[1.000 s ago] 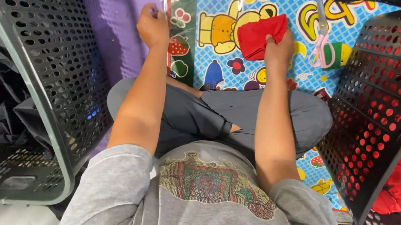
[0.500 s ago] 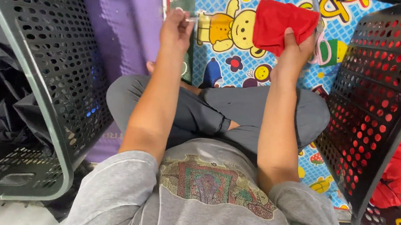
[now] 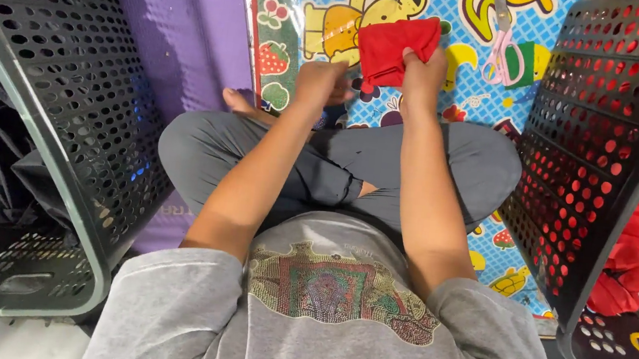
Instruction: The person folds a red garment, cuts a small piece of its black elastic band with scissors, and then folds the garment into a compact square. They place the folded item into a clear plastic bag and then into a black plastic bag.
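I sit cross-legged on a colourful cartoon play mat (image 3: 435, 8). My right hand (image 3: 421, 72) grips a folded red cloth (image 3: 395, 45) and holds it up above my knees. My left hand (image 3: 319, 83) is just to the left of the cloth with curled fingers, close to its lower left corner; whether it touches the cloth is unclear.
A black perforated laundry basket (image 3: 38, 115) with dark clothes stands tilted at my left. Another black basket (image 3: 611, 156) holding red clothes stands at my right. Pink-handled scissors (image 3: 502, 40) lie on the mat beyond the cloth. A purple mat (image 3: 183, 36) lies at the left.
The red cloth was lifted off the mat and brought nearer to me. My left hand moved right, from the mat's left edge toward the cloth.
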